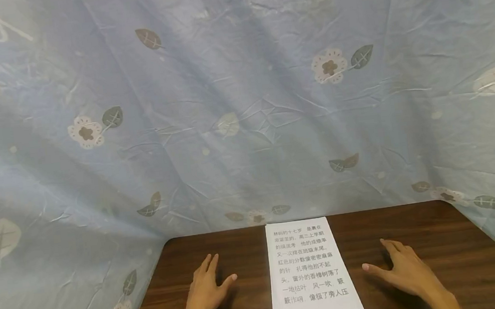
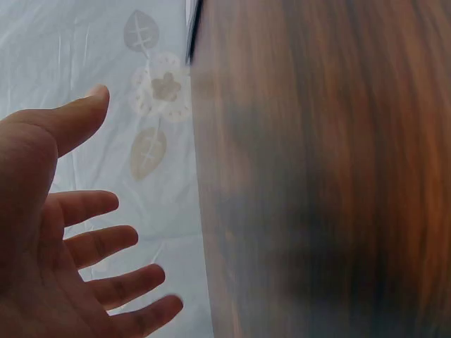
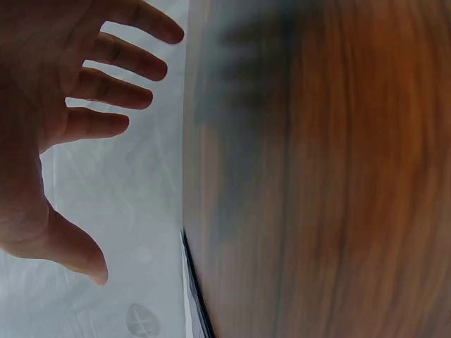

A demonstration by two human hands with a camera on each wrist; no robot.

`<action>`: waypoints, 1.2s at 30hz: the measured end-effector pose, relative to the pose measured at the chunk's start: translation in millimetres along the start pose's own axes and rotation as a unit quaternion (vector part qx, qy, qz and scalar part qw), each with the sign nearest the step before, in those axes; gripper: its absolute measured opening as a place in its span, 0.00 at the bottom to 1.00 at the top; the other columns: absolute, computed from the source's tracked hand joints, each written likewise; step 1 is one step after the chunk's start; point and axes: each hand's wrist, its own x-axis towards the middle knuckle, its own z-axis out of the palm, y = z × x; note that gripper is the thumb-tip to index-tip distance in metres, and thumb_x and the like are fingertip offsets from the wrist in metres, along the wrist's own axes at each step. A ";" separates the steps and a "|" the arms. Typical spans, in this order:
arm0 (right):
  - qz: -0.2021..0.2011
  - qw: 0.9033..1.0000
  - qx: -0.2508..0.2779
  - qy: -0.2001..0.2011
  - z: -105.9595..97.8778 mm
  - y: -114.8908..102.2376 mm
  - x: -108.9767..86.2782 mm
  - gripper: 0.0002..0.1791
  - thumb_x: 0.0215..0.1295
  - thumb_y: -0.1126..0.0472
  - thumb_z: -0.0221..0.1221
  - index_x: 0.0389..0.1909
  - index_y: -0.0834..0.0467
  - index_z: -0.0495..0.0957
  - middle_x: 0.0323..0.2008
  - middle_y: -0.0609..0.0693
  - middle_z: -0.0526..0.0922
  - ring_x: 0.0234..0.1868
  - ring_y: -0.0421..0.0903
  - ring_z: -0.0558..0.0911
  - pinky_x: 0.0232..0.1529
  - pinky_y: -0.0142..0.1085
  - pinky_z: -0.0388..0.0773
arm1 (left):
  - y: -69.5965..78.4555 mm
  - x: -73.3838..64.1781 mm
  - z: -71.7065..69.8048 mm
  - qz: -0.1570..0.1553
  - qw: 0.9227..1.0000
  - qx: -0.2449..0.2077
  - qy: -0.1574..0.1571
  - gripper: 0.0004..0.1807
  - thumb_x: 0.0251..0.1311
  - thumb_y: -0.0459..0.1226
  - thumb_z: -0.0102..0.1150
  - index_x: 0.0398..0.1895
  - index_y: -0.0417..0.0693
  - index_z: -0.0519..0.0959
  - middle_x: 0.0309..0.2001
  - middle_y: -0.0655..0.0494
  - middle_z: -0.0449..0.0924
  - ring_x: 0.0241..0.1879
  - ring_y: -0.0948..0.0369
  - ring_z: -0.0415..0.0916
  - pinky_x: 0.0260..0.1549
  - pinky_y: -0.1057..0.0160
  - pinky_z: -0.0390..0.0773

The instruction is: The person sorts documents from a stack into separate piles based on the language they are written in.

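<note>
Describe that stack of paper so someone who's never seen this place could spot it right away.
Find the dark brown wooden table in front of the pale blue leaf-and-flower cloth. Between the person's left hand and right hand lies the paper stack, reaching the far edge. Unlike the hands and brown wood around it, it is white and printed with rows of dark Chinese characters.

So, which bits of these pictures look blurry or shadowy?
Head view: soft light, printed paper largely readable, shadows on the table beside the left hand and right hand; left wrist view: table grain smeared, the hand dim against brighter cloth; right wrist view: table blurred too, with fuzzy, finger-like dark streaks.
</note>
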 end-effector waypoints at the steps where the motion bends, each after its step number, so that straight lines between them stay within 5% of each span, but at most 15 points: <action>1: 0.001 1.000 0.004 -0.005 0.4 -2.1 0.9 0.59 0.69 0.27 0.60 0.77 0.75 0.62 0.72 0.83 0.66 0.67 0.87 0.68 0.55 0.79 0.74 | 1.9 0.4 1.5 0.000 1.000 -0.006 -0.001 0.48 0.68 0.59 0.68 0.82 0.42 0.64 0.82 0.33 0.59 0.76 0.25 0.62 0.65 0.20 0.70; 9: 0.004 0.998 0.056 -0.019 10.5 -12.4 4.8 0.56 0.70 0.28 0.61 0.75 0.74 0.65 0.72 0.84 0.66 0.69 0.85 0.70 0.60 0.77 0.74 | 13.2 3.0 15.3 0.021 0.998 -0.052 0.000 0.44 0.69 0.57 0.67 0.79 0.41 0.68 0.77 0.32 0.67 0.72 0.27 0.67 0.66 0.24 0.72; 16: -0.001 0.994 0.109 -0.018 16.6 -20.1 7.1 0.48 0.70 0.34 0.66 0.69 0.73 0.74 0.61 0.72 0.82 0.59 0.68 0.84 0.57 0.63 0.84 | 20.9 8.1 28.6 0.047 0.994 -0.094 0.001 0.40 0.70 0.52 0.68 0.75 0.35 0.71 0.72 0.29 0.73 0.69 0.27 0.71 0.64 0.26 0.75; 21: 0.016 0.991 0.134 -0.007 20.2 -25.8 11.4 0.43 0.69 0.38 0.68 0.66 0.72 0.77 0.52 0.59 0.88 0.49 0.51 0.87 0.49 0.51 0.88 | 27.3 13.6 37.2 0.065 0.991 -0.118 0.008 0.38 0.70 0.51 0.69 0.72 0.32 0.74 0.62 0.30 0.81 0.54 0.40 0.83 0.53 0.40 0.86; 30: 0.034 0.983 0.182 0.007 29.8 -35.2 17.7 0.36 0.71 0.45 0.69 0.62 0.74 0.79 0.47 0.58 0.90 0.47 0.55 0.90 0.48 0.51 0.90 | 41.7 19.7 51.1 0.065 0.981 -0.182 0.000 0.35 0.71 0.49 0.68 0.69 0.30 0.76 0.51 0.38 0.85 0.41 0.57 0.83 0.38 0.60 0.87; 36: 0.053 0.971 0.232 0.000 38.4 -40.7 20.0 0.31 0.71 0.50 0.69 0.61 0.73 0.80 0.45 0.57 0.90 0.38 0.47 0.90 0.39 0.41 0.90 | 48.5 23.9 62.2 0.066 0.976 -0.209 0.008 0.31 0.71 0.46 0.68 0.65 0.29 0.79 0.41 0.47 0.86 0.32 0.63 0.80 0.29 0.70 0.80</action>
